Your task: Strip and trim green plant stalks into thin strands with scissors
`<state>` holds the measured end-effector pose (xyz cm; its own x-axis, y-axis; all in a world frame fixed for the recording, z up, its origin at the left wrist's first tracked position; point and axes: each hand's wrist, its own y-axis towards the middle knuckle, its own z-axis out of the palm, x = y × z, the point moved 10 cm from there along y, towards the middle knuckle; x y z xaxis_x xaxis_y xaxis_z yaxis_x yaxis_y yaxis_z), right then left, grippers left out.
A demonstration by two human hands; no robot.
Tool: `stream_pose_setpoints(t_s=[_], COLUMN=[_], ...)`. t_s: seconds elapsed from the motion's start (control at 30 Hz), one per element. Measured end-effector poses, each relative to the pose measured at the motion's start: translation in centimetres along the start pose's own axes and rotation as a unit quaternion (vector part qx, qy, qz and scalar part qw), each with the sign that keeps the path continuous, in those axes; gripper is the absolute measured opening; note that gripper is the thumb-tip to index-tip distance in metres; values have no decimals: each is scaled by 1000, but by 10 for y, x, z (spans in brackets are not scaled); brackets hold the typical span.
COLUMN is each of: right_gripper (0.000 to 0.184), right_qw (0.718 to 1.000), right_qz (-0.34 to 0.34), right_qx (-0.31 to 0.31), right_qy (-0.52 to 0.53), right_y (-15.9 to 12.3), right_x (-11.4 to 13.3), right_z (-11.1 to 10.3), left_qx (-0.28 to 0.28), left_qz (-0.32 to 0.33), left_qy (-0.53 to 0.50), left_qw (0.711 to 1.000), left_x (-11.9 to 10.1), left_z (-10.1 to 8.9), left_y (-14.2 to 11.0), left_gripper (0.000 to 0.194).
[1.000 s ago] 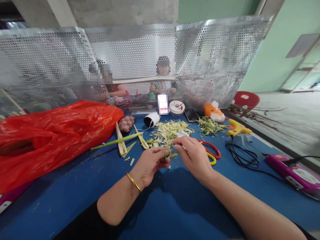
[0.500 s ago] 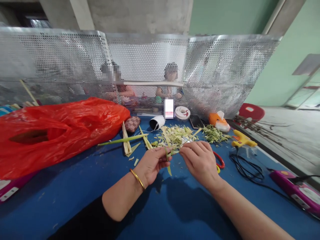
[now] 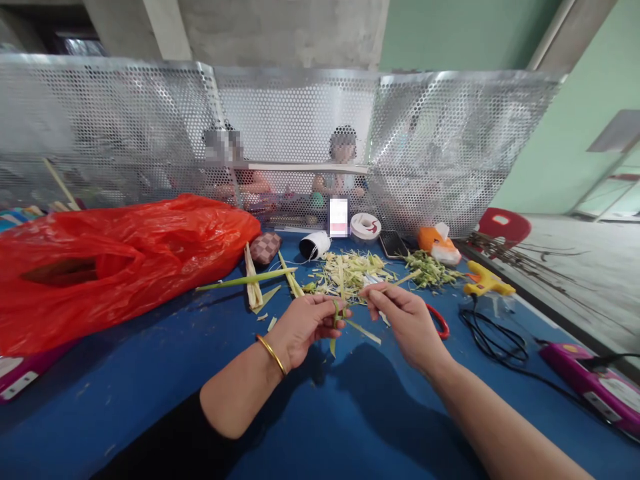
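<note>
A small knotted green leaf piece [image 3: 339,311] is sitting in the left hand [image 3: 300,333], above the blue table [image 3: 310,433]; thumb and fingers are clamping it, and narrow leaf ends are sticking out of it. The right hand [image 3: 407,327] is hovering just beside, apart from the left, its thumb and forefinger pinching together; what lies between them is too small to tell. A gold bangle [image 3: 271,355] is circling the left wrist.

Beyond the hands, a heap of pale leaf shreds [image 3: 355,267] is spreading over the table, with a pile of green trimmings [image 3: 430,268] lying to its right. A red loop handle [image 3: 441,321] is showing beside the right hand. A yellow glue gun [image 3: 487,280] and a purple power strip [image 3: 590,387] are lying farther right. A white thread cone [image 3: 321,245], ribbon spool [image 3: 365,228] and dark phone [image 3: 393,244] are resting behind the shreds. Leftward, a long green stalk [image 3: 245,279] is crossing a dry husk [image 3: 253,283] near a checkered pouch [image 3: 265,248] and a red plastic bag [image 3: 165,247]. Two people are sitting behind a perforated metal screen [image 3: 300,113].
</note>
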<state>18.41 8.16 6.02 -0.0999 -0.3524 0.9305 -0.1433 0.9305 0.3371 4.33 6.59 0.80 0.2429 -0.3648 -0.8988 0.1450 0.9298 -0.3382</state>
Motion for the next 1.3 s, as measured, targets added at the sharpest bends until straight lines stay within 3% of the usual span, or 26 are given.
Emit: stream_pose_setpoints(t_s=[0.17,0.4,0.57,0.77,0.83,0.97,1.07,1.3], right_gripper=[18,10,15,15,17,24,28,30], right_qw=[996,992,999,984,964,875,824,786], right_qz=[-61,-14,-42,-110,-159,-270,-304,-293], right_qx=[-11,16,34,38,44,43,46,67], right_qy=[67,126,4,-132,-207,-399,-476,-540], right_y=[-3,-4,-5,-10,-14,-23,-23,-18], right_x=[11,5,9,21,31,50,51,42], right_z=[-5,4,4,3,7,17,22,24], left_qx=[38,92,95,85,76,53,38,21], left_qz=[-12,-44,-70,-83,-98,-110,-112,-110], left_qy=[7,10,-20,-62,-72,-100,-127,-137], left_qw=[999,995,993,991,990,987,985,984], left_x=[3,10,17,18,20,22,22,20], left_z=[6,16,14,12,11,7,4,2], left_y=[0,-2,1,2,2,3,3,3], left_gripper=[7,10,12,7,8,9,11,11])
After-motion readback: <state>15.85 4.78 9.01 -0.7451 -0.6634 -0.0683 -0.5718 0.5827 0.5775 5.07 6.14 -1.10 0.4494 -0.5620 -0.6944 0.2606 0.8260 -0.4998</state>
